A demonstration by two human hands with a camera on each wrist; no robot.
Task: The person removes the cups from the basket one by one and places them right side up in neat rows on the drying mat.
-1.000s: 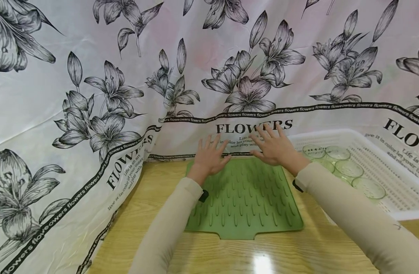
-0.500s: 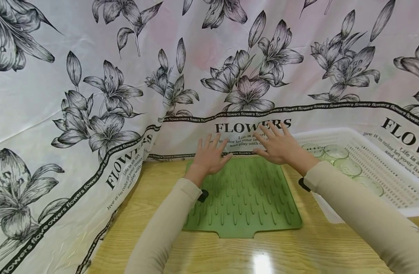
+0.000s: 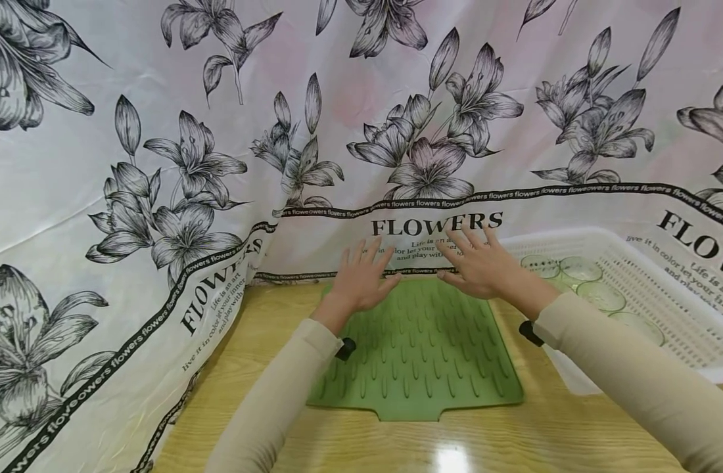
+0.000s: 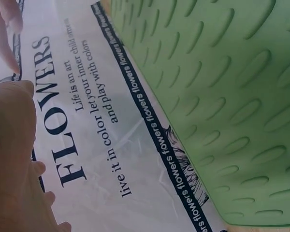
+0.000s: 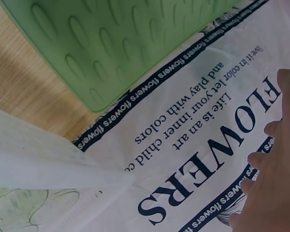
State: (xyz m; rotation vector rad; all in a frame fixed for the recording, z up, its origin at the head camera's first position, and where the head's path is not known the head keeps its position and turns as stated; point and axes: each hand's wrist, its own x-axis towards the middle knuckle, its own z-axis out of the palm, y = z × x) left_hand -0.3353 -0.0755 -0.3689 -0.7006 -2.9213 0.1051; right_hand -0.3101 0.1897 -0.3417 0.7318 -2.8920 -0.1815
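Note:
Both hands hover with fingers spread above the far part of a green mat (image 3: 426,355) with raised oval ridges and a tab at its near edge. The left hand (image 3: 361,279) is over the mat's far left corner and holds nothing; in the left wrist view its thumb side (image 4: 12,116) shows at the left edge. Over the far right corner, the right hand (image 3: 476,266) is likewise bare, and its fingers (image 5: 275,169) line the right edge of the right wrist view. A white perforated basket (image 3: 687,309) with several clear green-tinted round dishes (image 3: 601,295) stands right of the right hand.
The mat lies on a wood-grain table (image 3: 267,355). Behind and to the left hangs a white cloth (image 3: 314,243) printed with black flowers and lettering. The right forearm passes in front of the basket's near left part.
The right hand has shifted slightly to the right, away from the left hand. The left hand stays nearly in place. The whole head view has dropped a little in the frame.

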